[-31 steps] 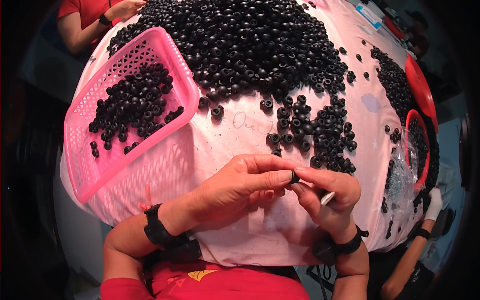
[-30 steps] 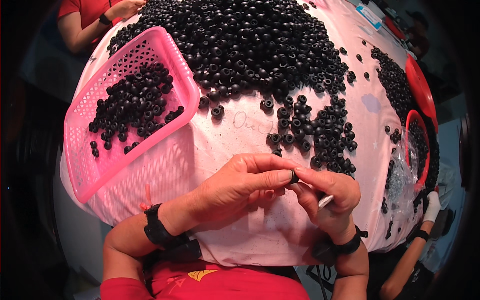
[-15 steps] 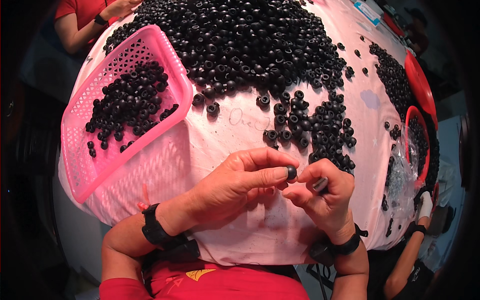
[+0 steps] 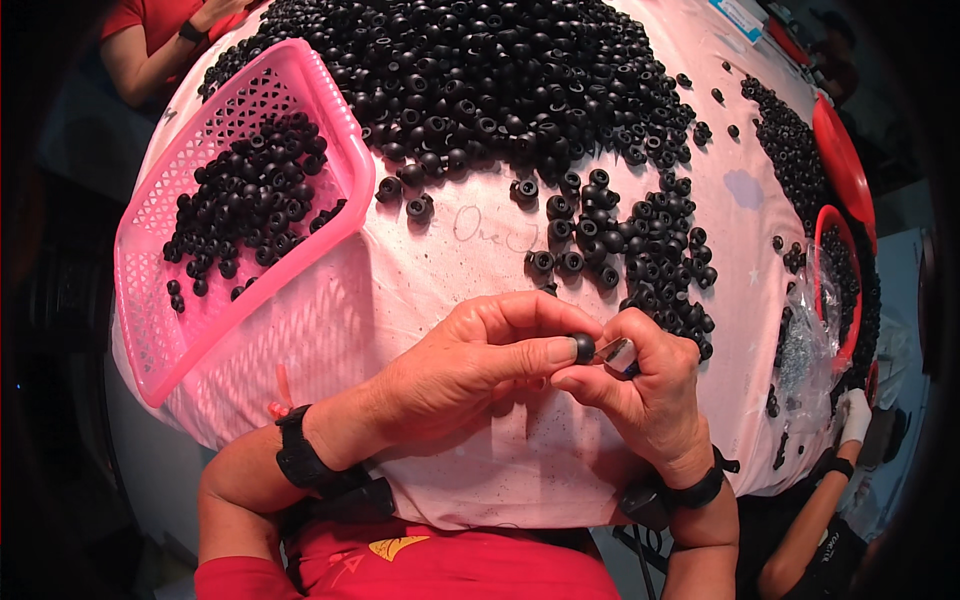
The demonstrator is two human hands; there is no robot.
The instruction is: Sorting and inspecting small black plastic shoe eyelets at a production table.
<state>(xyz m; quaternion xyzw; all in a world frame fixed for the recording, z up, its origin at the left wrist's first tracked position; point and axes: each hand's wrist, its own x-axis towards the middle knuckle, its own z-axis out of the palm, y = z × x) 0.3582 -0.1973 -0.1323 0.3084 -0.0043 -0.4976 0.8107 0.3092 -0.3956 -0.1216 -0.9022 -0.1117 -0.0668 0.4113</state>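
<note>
My left hand point(image 4: 460, 355) pinches a small round black rubber part point(image 4: 584, 347) between thumb and forefinger, its other fingers curled beneath. Just right of it, my right hand point(image 4: 652, 395) is closed on a small blade-like tool point(image 4: 620, 357), shiny silver with a dark blue end. A thin tip from that tool reaches toward the black part; whether it touches I cannot tell. Beyond both hands lies a large heap of similar black parts point(image 4: 480, 90), ball-like with ring-shaped openings. A looser cluster point(image 4: 650, 240) of them spreads down close to my right hand.
At the left stands a pink perforated basket point(image 4: 345, 215) with a pile of black parts in it. Red bowls point(image 4: 838, 165), a clear plastic bag point(image 4: 800, 335) and more black parts line the right edge. Co-workers' arms point(image 4: 150, 65) show at far left and lower right point(image 4: 815, 510).
My right hand has turned, so the tool's silver face and blue end now show, with its tip at the black part. My left hand keeps its pinch. The view has shifted slightly.
</note>
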